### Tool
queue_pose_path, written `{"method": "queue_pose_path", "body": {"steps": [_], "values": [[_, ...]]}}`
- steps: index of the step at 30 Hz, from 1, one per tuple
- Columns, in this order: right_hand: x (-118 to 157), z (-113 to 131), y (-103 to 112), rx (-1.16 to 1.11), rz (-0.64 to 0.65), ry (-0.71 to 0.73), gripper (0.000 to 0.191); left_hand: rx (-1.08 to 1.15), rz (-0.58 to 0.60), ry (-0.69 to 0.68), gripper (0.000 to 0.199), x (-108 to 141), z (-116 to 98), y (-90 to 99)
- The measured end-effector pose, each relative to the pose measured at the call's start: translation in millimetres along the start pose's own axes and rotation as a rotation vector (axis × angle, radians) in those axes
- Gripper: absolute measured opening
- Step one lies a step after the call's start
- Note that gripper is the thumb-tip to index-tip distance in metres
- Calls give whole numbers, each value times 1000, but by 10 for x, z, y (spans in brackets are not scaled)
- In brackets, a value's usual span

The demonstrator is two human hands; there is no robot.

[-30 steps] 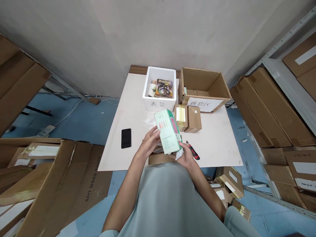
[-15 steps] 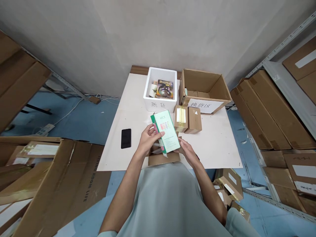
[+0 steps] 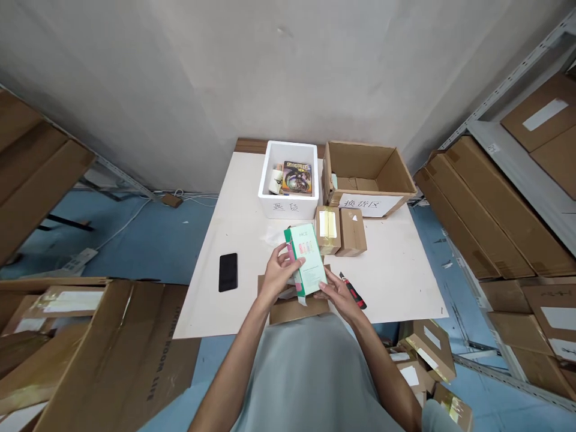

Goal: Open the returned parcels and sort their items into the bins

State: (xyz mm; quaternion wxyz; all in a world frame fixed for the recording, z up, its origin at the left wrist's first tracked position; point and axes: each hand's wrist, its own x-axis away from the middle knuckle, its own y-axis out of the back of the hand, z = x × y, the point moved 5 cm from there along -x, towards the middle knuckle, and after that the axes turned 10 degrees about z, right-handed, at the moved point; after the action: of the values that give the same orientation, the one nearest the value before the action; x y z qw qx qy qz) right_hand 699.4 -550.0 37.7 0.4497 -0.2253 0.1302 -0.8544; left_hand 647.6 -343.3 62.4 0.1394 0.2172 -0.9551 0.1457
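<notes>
A green and white product box point(image 3: 308, 255) is held tilted between both hands above an open brown carton point(image 3: 299, 311) at the table's front edge. My left hand point(image 3: 279, 273) grips its left side, thumb on the face. On the lower right corner, my right hand point(image 3: 338, 293) has its thumb on the front and fingers underneath. A red and black box cutter point(image 3: 353, 291) lies just right of my right hand. Two small taped cartons, one point(image 3: 328, 230) beside the other point(image 3: 352, 232), stand behind.
On the white table point(image 3: 204, 312) are a black phone point(image 3: 228, 272), a white foam box point(image 3: 288, 208) holding a book, and a large open carton point(image 3: 369, 204) with a handwritten label. Cartons fill the right shelf point(image 3: 517, 162); a big carton point(image 3: 121, 354) stands at left.
The view has tilted, so the table contents sit lower. My right thumb now lies on the product box's face. The box cutter has come into view beside my right hand.
</notes>
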Motion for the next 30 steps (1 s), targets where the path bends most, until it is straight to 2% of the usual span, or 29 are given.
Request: {"method": "queue_pose_path", "body": {"steps": [3, 7, 11, 13, 16, 20, 24, 27, 30], "values": [[-1, -74, 77, -31, -75, 29, 74, -48, 92, -4, 111, 5, 207, -110], [-49, -131, 193, -72, -182, 56, 72, -136, 218, 98, 107, -11, 489, -269], [-197, 0, 356, -35, -265, 98, 77, -173, 277, 86, 102, -271, 504, -427], [-324, 181, 480, 19, -287, 144, 74, -172, 297, 73, 101, -519, 413, -532], [-583, 601, 763, 159, -327, 248, 69, -183, 331, 23, 101, -1008, 160, -744], [-1069, 1279, 1257, 330, -340, 328, 67, -202, 431, -99, 101, -1761, -331, -1149], [-1693, 1909, 1721, 442, -307, 452, 65, -233, 525, -248, 99, -2500, -817, -1537], [-2221, 2171, 2054, 522, -327, 456, 65, -286, 479, -307, 87, -3019, -1031, -1670], [-2713, 2264, 2334, 575, -334, 426, 62, -324, 442, -302, 69, -3437, -1090, -1706]]}}
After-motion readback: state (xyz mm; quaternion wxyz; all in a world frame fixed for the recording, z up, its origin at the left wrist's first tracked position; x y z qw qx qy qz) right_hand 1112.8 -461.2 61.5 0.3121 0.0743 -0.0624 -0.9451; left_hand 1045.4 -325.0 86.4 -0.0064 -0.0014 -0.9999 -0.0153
